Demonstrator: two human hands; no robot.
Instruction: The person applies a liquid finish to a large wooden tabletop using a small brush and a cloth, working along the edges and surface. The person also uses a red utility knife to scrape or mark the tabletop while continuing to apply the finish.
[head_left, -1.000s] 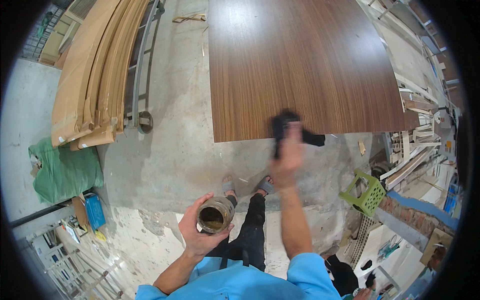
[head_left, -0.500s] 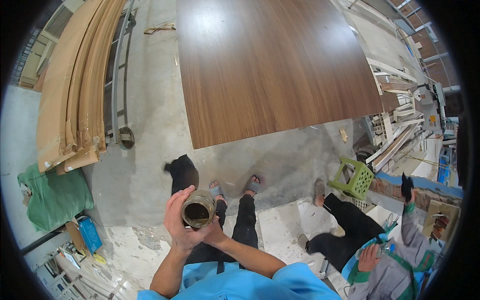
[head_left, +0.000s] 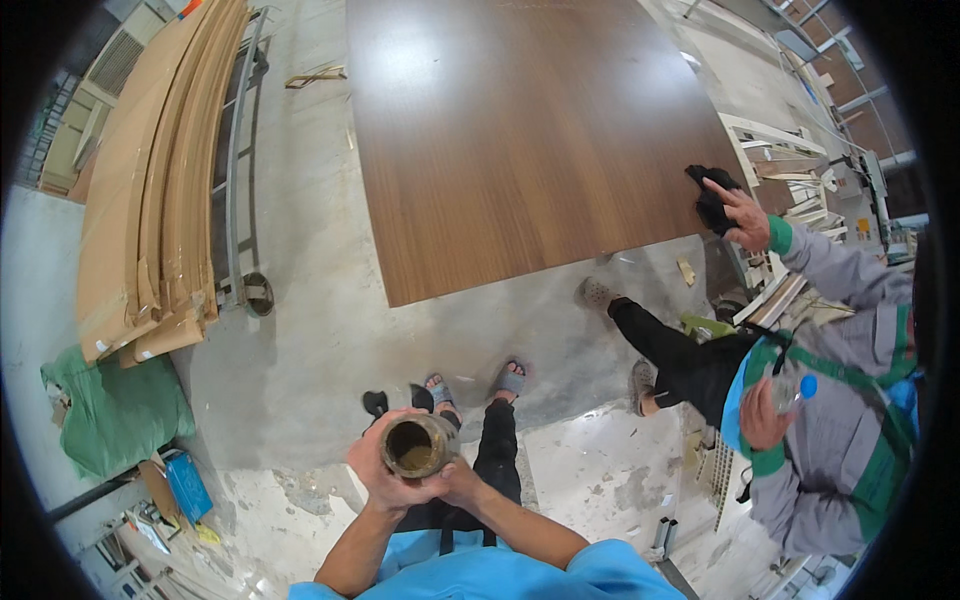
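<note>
In front of my body I hold a glass jar, its mouth facing up and a murky brown liquid inside. My left hand is closed round its left side. From the right, my right hand grips the jar low, its fingers partly hidden. Black cloth shows just beyond my left hand; whether I hold it too, I cannot tell. Ahead lies a large brown wood-grain panel, its near edge beyond my feet.
At right a co-worker presses a black cloth on the panel's right corner and holds a clear bottle. Cardboard-wrapped boards lean on a wheeled rack at left. Wood offcuts and a green stool are at right.
The co-worker has stepped forward and brought a black cloth onto the panel. My hands and the jar have shifted slightly right and nearer my body. The black cloth beside them has dropped lower.
</note>
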